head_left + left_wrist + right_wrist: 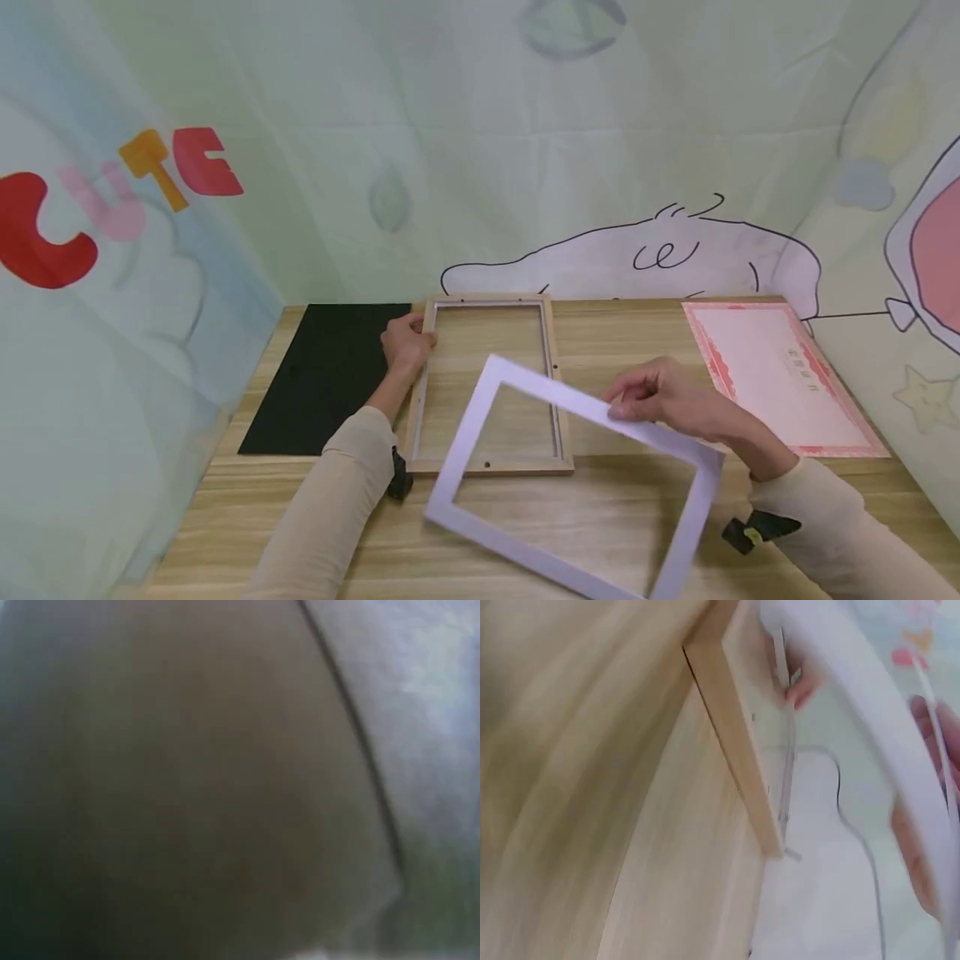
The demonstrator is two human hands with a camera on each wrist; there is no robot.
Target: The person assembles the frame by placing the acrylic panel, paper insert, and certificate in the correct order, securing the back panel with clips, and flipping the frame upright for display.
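A wooden picture frame with a pale inner lip lies on the table in the head view. At its left side, my left hand grips the edge with curled fingers. Between thumb and fingers, my right hand pinches the upper edge of a white rectangular mat, which is tilted and partly overlaps the frame's lower right corner. The right wrist view shows the mat raised above the frame's wooden side. The left wrist view is blurred and filled by a brownish surface.
A black backing sheet lies on the wood-grain table left of the frame. To the right lies a pink-bordered white paper with small print. A printed cartoon curtain hangs behind the table's back edge.
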